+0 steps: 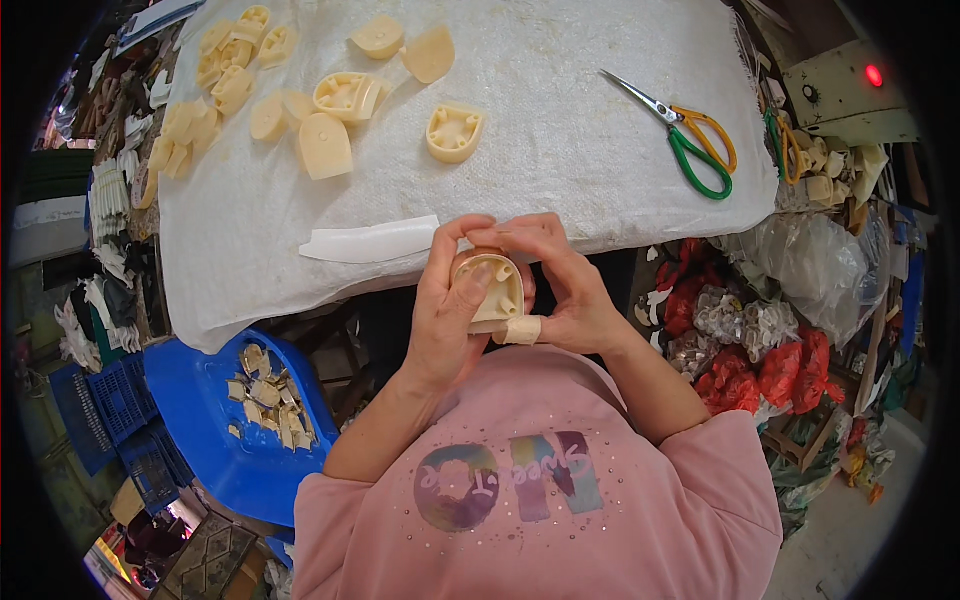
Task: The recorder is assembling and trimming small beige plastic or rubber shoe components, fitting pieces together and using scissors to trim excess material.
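Close in front of my chest, at the near edge of the table, I hold a cream plastic shoe heel with its hollow, ribbed side up. My left hand wraps its left side, the thumb lying over the hollow. From the right, my right hand grips the same heel, fingers bent over its far rounded edge and a beige-taped thumb at its near edge. A brownish band shows along that far edge, partly hidden by fingers. Just left of my hands, a white strip lies on the table.
Several loose heels lie across the left of the white-covered table. Scissors with green and orange handles rest at its right. A blue basin with heel pieces stands below left; red bags are piled below right.
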